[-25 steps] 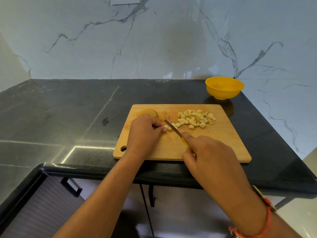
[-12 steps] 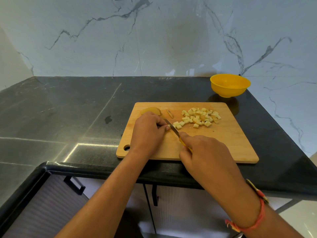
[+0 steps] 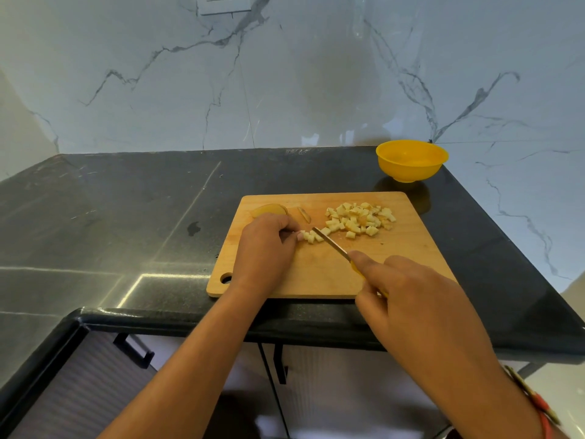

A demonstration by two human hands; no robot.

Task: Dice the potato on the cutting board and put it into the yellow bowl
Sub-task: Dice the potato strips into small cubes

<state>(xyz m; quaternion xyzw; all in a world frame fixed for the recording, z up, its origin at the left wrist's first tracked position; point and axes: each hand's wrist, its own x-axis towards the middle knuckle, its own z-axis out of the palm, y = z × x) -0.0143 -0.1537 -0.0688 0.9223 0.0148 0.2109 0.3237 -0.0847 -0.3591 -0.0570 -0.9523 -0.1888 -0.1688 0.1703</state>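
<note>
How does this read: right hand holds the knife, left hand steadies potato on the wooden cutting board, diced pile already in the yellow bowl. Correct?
One error. The head view shows the pile of diced potato on the rectangular wooden cutting board, not in the round yellow bowl behind it. Rest holds: right hand grips the yellow-handled knife, left hand steadies the potato strip.

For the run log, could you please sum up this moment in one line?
stage: dicing | left hand: holds potato strip | right hand: grips knife | diced pile: on cutting board | yellow bowl: no potato visible
</note>
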